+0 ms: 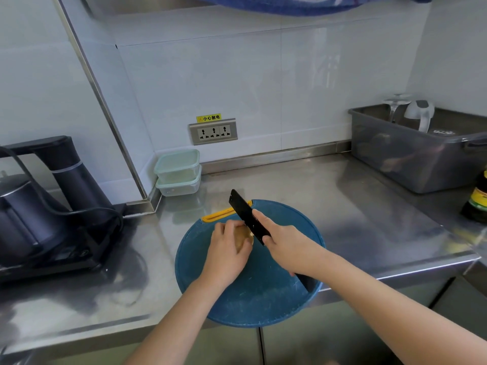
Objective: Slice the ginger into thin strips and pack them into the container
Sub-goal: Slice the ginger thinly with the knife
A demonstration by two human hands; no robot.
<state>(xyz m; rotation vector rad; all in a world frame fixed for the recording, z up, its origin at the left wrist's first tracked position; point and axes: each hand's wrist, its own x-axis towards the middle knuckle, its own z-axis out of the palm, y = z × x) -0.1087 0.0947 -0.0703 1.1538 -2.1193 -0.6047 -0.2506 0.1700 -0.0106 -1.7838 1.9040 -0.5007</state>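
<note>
The ginger lies on the far half of the round blue cutting board, a tan lump that looks whole; no slices or strips show anywhere on the board. I judge the task to be at its first cuts, with the slicing just starting and the packing not begun. The left hand covers the ginger from the board's left side, its fingers curled down over the piece and pinning it to the board. The right hand is wrapped around the handle of a black knife, with one finger reaching forward onto the broad blade. The blade stands just beside the ginger's right end and slants toward the board's far edge, near the yellow handle slot; whether the edge has bitten into the ginger cannot be told. The next move probably calls for a straight downward cut close to the end, with the left fingertips tucked back from the blade, then thin slices stacked and cut again into strips. The two lidded containers, stacked one on the other, sit beyond the board's far left edge against the wall, well apart from both hands. One would need its lid taken off before any strips go in.
</note>
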